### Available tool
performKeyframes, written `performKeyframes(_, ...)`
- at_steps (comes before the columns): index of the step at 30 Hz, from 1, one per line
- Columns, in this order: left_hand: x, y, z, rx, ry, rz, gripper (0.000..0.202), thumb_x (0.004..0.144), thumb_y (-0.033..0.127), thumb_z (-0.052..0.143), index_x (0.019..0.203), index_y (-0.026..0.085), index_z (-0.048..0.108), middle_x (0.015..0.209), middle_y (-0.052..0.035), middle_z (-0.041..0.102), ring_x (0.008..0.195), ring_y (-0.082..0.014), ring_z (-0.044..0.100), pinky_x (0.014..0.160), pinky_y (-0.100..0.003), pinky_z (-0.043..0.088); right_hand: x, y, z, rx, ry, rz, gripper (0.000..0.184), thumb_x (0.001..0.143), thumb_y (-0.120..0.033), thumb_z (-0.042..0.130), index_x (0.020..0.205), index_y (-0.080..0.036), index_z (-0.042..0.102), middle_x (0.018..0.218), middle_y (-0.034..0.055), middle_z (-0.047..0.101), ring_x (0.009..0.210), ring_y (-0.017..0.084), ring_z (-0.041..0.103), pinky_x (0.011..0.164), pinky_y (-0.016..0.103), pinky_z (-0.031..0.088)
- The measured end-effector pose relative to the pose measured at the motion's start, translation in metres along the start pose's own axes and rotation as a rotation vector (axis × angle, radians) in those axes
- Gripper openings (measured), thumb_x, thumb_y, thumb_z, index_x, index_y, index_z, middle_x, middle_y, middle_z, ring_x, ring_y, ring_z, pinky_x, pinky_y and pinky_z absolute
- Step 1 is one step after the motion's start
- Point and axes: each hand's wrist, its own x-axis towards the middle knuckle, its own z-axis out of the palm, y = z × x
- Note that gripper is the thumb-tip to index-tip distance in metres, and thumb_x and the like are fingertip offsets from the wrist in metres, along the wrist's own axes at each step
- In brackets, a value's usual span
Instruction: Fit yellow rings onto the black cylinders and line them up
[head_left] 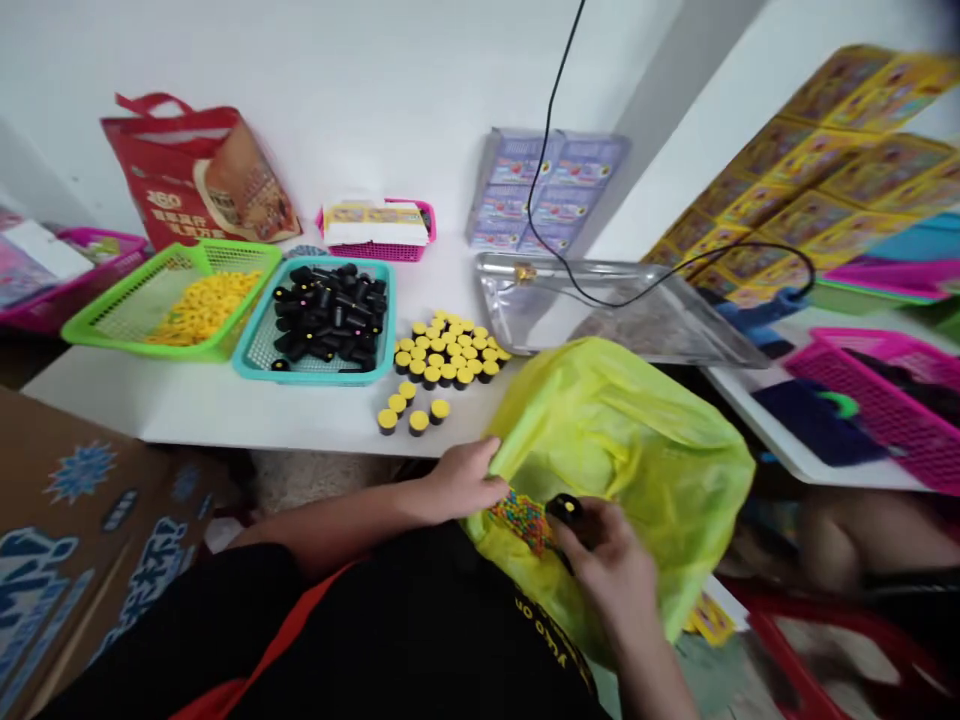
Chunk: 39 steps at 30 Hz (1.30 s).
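Note:
My left hand [466, 480] is closed on the near left rim of a yellow plastic bag [675, 450], which gapes wide below the table edge. Small multicoloured beads [521, 518] lie in the bag's left part. Inside the opening, my right hand [611, 560] grips a short black cylinder [564, 508] with a small yellow dot on it. Part of that cylinder is covered by my fingers. On the white table [217, 405], several black cylinders with yellow tops [448, 350] stand upright in a cluster. A teal basket [315, 376] holds many plain black cylinders.
A green basket [105, 325] with yellow pieces stands left of the teal one. Behind the bag lies a clear tray [491, 310], crossed by a black cable [551, 110]. A cardboard box [90, 540] is at lower left. Another person's leg [855, 530] shows at right, near a red stool [795, 640].

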Motion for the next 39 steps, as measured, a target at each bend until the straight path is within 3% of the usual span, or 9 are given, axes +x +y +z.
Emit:
performKeyframes(5,-0.018,-0.009,-0.013,-0.165,0.135,-0.021,0.018,0.076,0.017,0.053,0.093,0.02,0.054,0.079,0.001,0.061,0.074,-0.0178,0.058,0.068,-0.028,0.044,0.009,-0.026,0.013,-0.264,-0.212,-0.004,0.021,0.069,-0.031,0.069,0.087,-0.021,0.065,0.077,0.003,0.069,0.067,0.02,0.064,0.064,0.032,0.049)
performKeyframes(12,-0.001,-0.02,-0.024,-0.199,0.221,-0.06,0.02,0.077,0.024,0.05,0.094,0.02,0.058,0.076,0.0026,0.058,0.074,-0.0181,0.055,0.067,-0.028,0.041,0.051,-0.036,0.005,-0.38,-0.09,0.054,0.016,0.073,-0.023,0.068,0.087,-0.019,0.062,0.076,0.0028,0.064,0.068,0.018,0.059,0.066,0.028,0.044)
performKeyframes(17,0.021,-0.011,-0.028,-0.221,0.239,-0.122,0.014,0.071,0.024,0.05,0.083,0.02,0.056,0.068,0.0042,0.052,0.069,-0.0173,0.052,0.062,-0.027,0.037,0.086,-0.044,0.005,-0.405,-0.168,0.026,0.017,0.071,-0.018,0.07,0.087,-0.018,0.062,0.072,0.0,0.062,0.064,0.015,0.055,0.063,0.025,0.041)
performKeyframes(22,0.032,0.006,-0.035,-0.252,0.293,-0.071,0.014,0.071,0.022,0.05,0.084,0.021,0.055,0.069,0.0045,0.051,0.069,-0.0169,0.051,0.063,-0.027,0.036,0.107,-0.054,-0.011,-0.5,-0.225,-0.01,0.019,0.071,-0.018,0.07,0.088,-0.017,0.062,0.073,0.0016,0.063,0.064,0.015,0.056,0.062,0.025,0.039)
performKeyframes(27,0.061,0.014,-0.032,-0.158,0.327,-0.079,0.007,0.074,0.018,0.051,0.077,0.022,0.046,0.066,0.0048,0.045,0.066,-0.0163,0.049,0.061,-0.027,0.033,0.131,-0.046,-0.025,-0.602,-0.293,-0.012,0.022,0.074,-0.024,0.075,0.093,-0.018,0.066,0.078,0.0043,0.068,0.07,0.018,0.061,0.063,0.025,0.04)
performKeyframes(32,0.094,0.013,-0.033,0.006,0.274,-0.164,0.021,0.074,0.012,0.053,0.071,0.023,0.035,0.063,0.0043,0.042,0.064,-0.0175,0.048,0.059,-0.028,0.029,0.155,-0.028,-0.021,-0.667,-0.229,0.046,0.025,0.075,-0.027,0.079,0.096,-0.017,0.069,0.082,0.0076,0.071,0.075,0.023,0.065,0.065,0.029,0.042)
performKeyframes(39,0.089,0.012,-0.035,0.074,0.206,-0.176,0.013,0.079,0.02,0.058,0.083,0.024,0.046,0.067,0.0022,0.049,0.067,-0.0213,0.053,0.06,-0.03,0.03,0.17,-0.015,-0.02,-0.647,-0.158,0.06,0.032,0.08,-0.032,0.076,0.108,-0.017,0.071,0.089,0.0095,0.073,0.081,0.025,0.068,0.072,0.032,0.047)
